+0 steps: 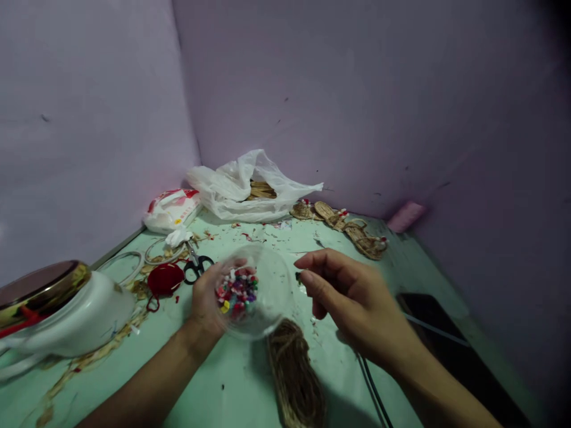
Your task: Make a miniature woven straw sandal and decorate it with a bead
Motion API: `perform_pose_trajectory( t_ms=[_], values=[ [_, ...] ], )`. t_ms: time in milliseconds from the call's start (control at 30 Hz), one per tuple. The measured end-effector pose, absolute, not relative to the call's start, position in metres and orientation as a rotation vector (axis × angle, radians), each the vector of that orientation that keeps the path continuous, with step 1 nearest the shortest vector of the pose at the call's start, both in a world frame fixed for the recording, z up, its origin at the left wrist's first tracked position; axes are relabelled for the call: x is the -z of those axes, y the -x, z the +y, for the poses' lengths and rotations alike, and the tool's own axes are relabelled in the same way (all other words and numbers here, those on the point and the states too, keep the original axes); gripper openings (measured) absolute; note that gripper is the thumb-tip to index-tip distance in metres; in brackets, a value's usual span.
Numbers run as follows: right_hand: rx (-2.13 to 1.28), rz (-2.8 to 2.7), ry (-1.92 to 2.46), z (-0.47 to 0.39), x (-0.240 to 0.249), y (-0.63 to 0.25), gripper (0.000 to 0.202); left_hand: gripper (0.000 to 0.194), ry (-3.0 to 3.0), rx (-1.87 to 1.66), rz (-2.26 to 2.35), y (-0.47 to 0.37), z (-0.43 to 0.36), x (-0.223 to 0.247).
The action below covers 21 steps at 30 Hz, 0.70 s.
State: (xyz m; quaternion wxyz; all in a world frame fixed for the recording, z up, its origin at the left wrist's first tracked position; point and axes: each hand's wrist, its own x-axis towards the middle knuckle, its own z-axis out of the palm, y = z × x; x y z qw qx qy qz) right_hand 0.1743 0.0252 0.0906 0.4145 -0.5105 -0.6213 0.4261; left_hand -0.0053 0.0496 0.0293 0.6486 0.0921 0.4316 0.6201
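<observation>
A clear round plastic tub (pixel 272 297), tilted toward me, holds a heap of small multicoloured beads (pixel 238 292). My left hand (pixel 207 300) is closed around the tub's left side, with some fingers seen through it. To the right of the tub, my right hand (pixel 343 291) has its thumb and index finger pinched together. A small dark bead-like piece (pixel 298 276) shows at those fingertips, too small to make out exactly. Below the tub, a woven straw sandal (pixel 297 380) lies on the table, cut off by the lower edge of the view.
Small straw sandals (pixel 341 223) lie along the back wall beside a white plastic bag (pixel 223 190). Leftward are scissors (pixel 196 267), red yarn (pixel 165 279), a tissue pack (pixel 172 211) and a white enamel pot (pixel 93 315). A dark phone-like slab (pixel 455 345) and cable lie right.
</observation>
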Motion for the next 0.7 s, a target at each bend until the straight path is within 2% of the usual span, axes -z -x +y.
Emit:
perform_pose_trajectory(
  t_ms=[133,300,400,467,600,700],
  values=[
    [-1.303,-1.095,1.247,0.035,-0.065,-0.174,0.017,0.032,-0.170,-1.388,0.934,0.008,0.064,-0.012],
    [-1.493,-0.570,1.045,0.063,-0.053,-0.144,0.011,0.037,-0.204,-1.329,0.783,0.001,0.061,-0.011],
    [-1.547,-0.439,1.015,0.080,-0.058,-0.127,0.009,0.040,-0.381,-1.293,0.675,0.006,0.059,-0.011],
    [-1.541,-0.442,1.018,0.091,-0.061,-0.120,0.010,0.052,-0.610,-1.280,0.668,0.013,0.060,-0.010],
    [-1.520,-0.481,1.020,0.112,-0.065,-0.111,0.014,0.079,-1.240,-1.253,0.956,0.020,0.070,-0.009],
    [-1.470,-0.527,1.039,0.121,-0.065,-0.112,0.015,0.075,-1.501,-1.237,1.338,0.018,0.083,-0.012]
  ],
)
